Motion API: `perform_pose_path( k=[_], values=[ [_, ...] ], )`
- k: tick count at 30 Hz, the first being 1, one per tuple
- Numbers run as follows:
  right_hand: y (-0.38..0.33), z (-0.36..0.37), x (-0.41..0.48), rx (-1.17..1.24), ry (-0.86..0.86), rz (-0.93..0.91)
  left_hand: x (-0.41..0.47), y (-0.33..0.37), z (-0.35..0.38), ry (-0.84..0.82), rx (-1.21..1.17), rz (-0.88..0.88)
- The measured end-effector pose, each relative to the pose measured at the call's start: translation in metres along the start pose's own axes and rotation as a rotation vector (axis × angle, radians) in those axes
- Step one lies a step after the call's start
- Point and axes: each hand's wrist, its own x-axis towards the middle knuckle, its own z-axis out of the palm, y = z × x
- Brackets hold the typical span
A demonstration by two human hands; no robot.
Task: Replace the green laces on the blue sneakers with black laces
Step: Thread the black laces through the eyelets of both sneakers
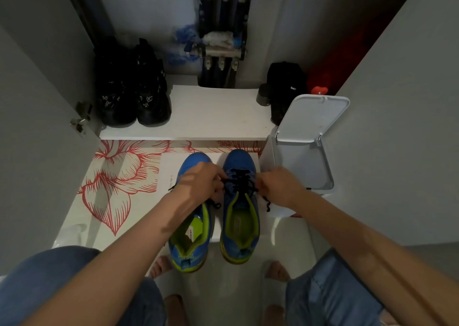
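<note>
I judge the lacing of the right blue sneaker (239, 226), on the floor near centre, nearly done; my left hand (198, 184) and right hand (278, 186) each keep a pinching grip on the black lace (239, 180); next, draw both ends snug and even.

Beyond our left hand (198, 184) we see a white shelf (213, 112) holding black shoes (134, 89). Just right of our right hand (278, 186) stands a white bin (301, 161), lid up.
</note>
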Motion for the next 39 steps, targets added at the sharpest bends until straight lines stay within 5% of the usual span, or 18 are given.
perform_pose_path(
  k=[3,6,12,24,27,29,33,36,39],
  values=[
    [0.018,-0.009,-0.019,-0.402,-0.057,0.106,-0.002,-0.004,-0.020,0.012,0.207,-0.095],
    [0.030,-0.011,-0.034,-0.485,-0.058,0.127,-0.008,-0.006,-0.027,-0.050,0.328,-0.168],
    [0.004,-0.005,-0.014,0.025,-0.035,-0.029,-0.012,0.002,0.001,-0.044,0.212,0.093],
    [0.000,0.009,-0.012,0.016,-0.077,-0.088,-0.002,-0.008,0.007,-0.110,0.323,0.111],
    [0.002,0.005,-0.015,0.230,-0.132,-0.047,0.003,-0.011,0.005,-0.063,0.435,0.185],
    [0.001,0.001,-0.016,0.467,-0.168,0.004,0.006,-0.010,0.001,-0.029,0.242,0.207],
    [0.004,-0.010,-0.017,0.561,-0.195,0.021,0.007,-0.003,0.002,-0.217,-0.680,0.066],
    [0.007,-0.014,-0.015,0.456,-0.210,0.006,0.004,0.006,0.024,-0.215,-1.039,0.066],
    [0.001,-0.015,-0.014,0.665,-0.072,0.027,0.004,0.013,0.039,-0.080,-1.176,-0.001]
  ],
)
